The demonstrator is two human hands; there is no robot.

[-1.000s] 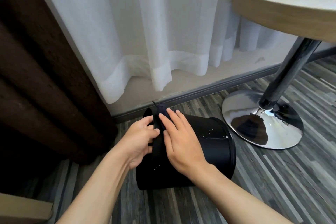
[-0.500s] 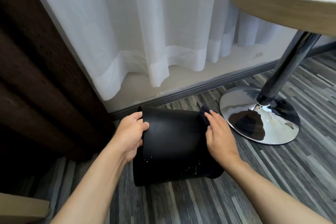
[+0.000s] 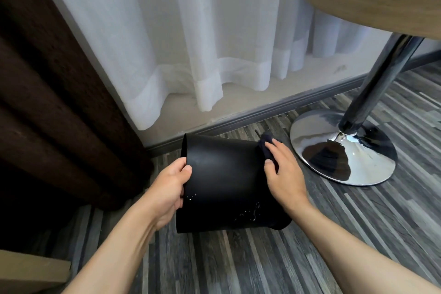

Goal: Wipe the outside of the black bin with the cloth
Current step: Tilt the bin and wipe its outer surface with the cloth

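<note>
The black bin (image 3: 224,181) is tipped over above the striped floor, its wall facing me with a few water drops low on the right. My left hand (image 3: 168,192) grips its left end, thumb on the wall. My right hand (image 3: 282,174) presses a dark cloth (image 3: 266,147) flat against the bin's upper right side. Most of the cloth is hidden under my fingers.
A round wooden table (image 3: 372,5) stands at the right on a chrome pole and a shiny disc base (image 3: 343,148) close to the bin. White sheer curtain (image 3: 191,43) and a skirting board (image 3: 262,114) run behind; a dark brown curtain (image 3: 47,102) hangs at the left.
The bin has been turned so its plain wall faces me. My right hand and the cloth have slid from the bin's left part to its upper right side.
</note>
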